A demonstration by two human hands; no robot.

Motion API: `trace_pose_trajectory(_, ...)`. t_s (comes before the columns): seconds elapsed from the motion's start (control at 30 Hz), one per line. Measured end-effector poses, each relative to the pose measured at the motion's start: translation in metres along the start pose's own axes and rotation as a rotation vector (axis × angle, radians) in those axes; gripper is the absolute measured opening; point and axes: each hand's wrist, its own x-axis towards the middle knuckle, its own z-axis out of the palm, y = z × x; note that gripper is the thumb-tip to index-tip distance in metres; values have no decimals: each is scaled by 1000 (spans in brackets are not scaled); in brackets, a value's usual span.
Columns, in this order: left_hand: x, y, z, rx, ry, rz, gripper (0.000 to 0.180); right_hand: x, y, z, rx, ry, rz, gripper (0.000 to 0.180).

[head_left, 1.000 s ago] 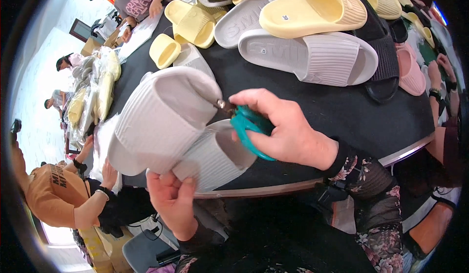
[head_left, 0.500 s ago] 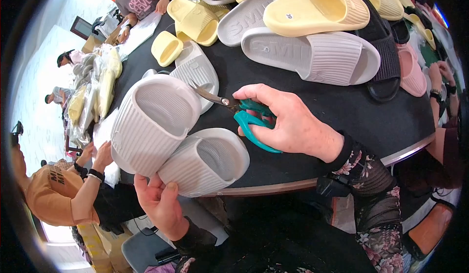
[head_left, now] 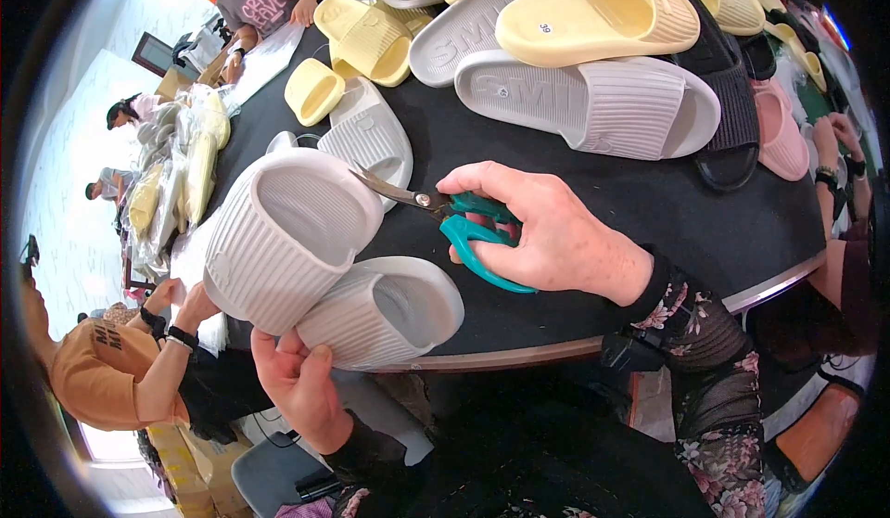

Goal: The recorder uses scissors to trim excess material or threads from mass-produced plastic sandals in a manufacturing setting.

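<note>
My left hand (head_left: 301, 383) is closed on a pair of light grey slide sandals, gripping them where their near edges meet. The larger-looking grey slide (head_left: 255, 258) tilts up on the left, its ribbed strap facing me. Beside it the other grey slide (head_left: 389, 309) lies over the table's front edge. My right hand (head_left: 556, 230) is wrapped round the teal handles of a pair of scissors (head_left: 477, 240). Their dark blades reach left to the rim of the tilted slide. Whether the tips touch it, I cannot tell.
On the black table (head_left: 575, 207) ahead lie a grey slide (head_left: 593, 105), a yellow slide (head_left: 593, 17), a black slide (head_left: 728, 128) and a pink slide (head_left: 779, 128). Plastic-bagged slides (head_left: 185, 156) are heaped at left. Co-workers are around the table, one in an orange shirt (head_left: 102, 370).
The held slides have shifted slightly and turned a little in my left hand. The scissors have moved slightly left, their tips now at the tilted slide's rim.
</note>
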Motion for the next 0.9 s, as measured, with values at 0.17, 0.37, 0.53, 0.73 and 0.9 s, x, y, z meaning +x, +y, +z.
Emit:
trace_pose_trajectory(0.17,2,1,-6,38,-36,-13,63,0,4,2,15,41,-75,37)
trace_pose_trajectory(0.37,2,-1,-9,27,-53,0,62,0,3,2,25,-7,-17,40)
trace_pose_trajectory(0.53,4,0,-10,36,-49,-2,62,0,3,1,-21,-10,-35,40)
trace_pose_trajectory(0.73,5,0,-12,36,-49,-19,62,0,4,1,-11,-21,-25,40)
trace_pose_trajectory(0.9,7,-3,-13,47,-45,0,61,0,5,1,-45,-29,-27,40)
